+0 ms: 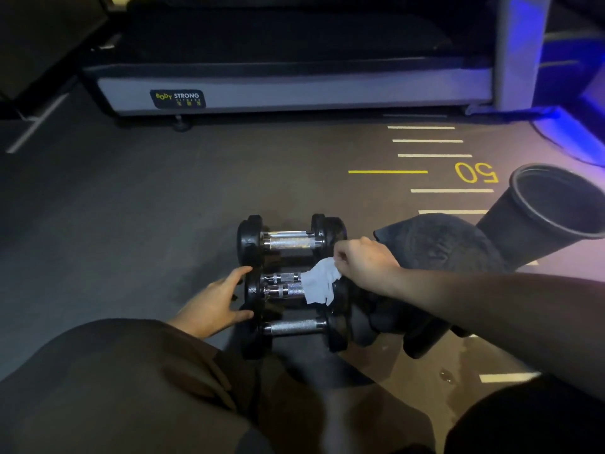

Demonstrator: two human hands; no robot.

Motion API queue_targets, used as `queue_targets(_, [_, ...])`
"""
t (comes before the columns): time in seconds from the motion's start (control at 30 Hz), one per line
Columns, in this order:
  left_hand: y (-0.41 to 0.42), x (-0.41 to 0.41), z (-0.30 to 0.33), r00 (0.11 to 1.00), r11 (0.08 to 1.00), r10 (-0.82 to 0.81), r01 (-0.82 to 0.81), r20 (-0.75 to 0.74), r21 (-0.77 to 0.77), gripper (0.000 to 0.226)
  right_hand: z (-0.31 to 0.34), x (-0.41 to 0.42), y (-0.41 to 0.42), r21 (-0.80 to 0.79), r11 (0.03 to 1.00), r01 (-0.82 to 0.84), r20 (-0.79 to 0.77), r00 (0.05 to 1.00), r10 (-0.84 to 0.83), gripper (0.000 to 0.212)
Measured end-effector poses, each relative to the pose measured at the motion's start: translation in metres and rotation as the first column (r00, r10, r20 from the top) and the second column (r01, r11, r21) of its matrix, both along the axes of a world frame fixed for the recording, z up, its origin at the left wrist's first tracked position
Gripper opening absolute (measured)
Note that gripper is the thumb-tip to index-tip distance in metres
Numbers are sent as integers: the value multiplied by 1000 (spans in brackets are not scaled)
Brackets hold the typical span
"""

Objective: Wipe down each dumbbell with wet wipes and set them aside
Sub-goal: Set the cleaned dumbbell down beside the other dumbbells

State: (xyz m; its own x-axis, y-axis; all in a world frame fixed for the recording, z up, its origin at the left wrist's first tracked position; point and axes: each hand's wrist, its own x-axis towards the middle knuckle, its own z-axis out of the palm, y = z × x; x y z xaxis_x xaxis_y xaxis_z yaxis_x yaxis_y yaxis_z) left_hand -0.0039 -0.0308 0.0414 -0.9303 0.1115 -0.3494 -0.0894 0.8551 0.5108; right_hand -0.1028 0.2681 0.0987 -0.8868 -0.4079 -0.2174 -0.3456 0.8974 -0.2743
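Knee [108, 371] below; right fingers [340, 257] pinch wipe [319, 285] on dumbbell [284, 290], left fingers [235, 276] spread.

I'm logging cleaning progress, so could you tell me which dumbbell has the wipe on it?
The middle dumbbell: the white wipe drapes over its handle's right end, unlike its bare neighbours.

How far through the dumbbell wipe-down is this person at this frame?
Done: nothing visibly; no dumbbell sits apart from the cluster. In hand: the right hand holds a wet wipe on the middle dumbbells, the left hand steadying their end. Left: the far dumbbell and near dumbbell.
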Motion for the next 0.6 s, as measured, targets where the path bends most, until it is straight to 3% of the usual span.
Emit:
queue_targets(0.2, [-6,-8,14,998,1000,-21,20,-52,-11,92,5,-13,4,-206,975,89,63,995,-77,21])
queue_targets(0.37, [1,-23,25,994,998,-52,50,-98,-26,91,6,-12,1,-302,953,38,40,999,-27,19])
queue_targets(0.53, [14,-32,27,988,995,-94,89,-124,-42,88,11,-11,-6,-296,952,-75,26,996,86,16])
queue_targets(0.6, [18,-34,27,983,990,-120,108,-139,-90,87,11,-11,-7,-211,966,-147,-19,989,146,14])
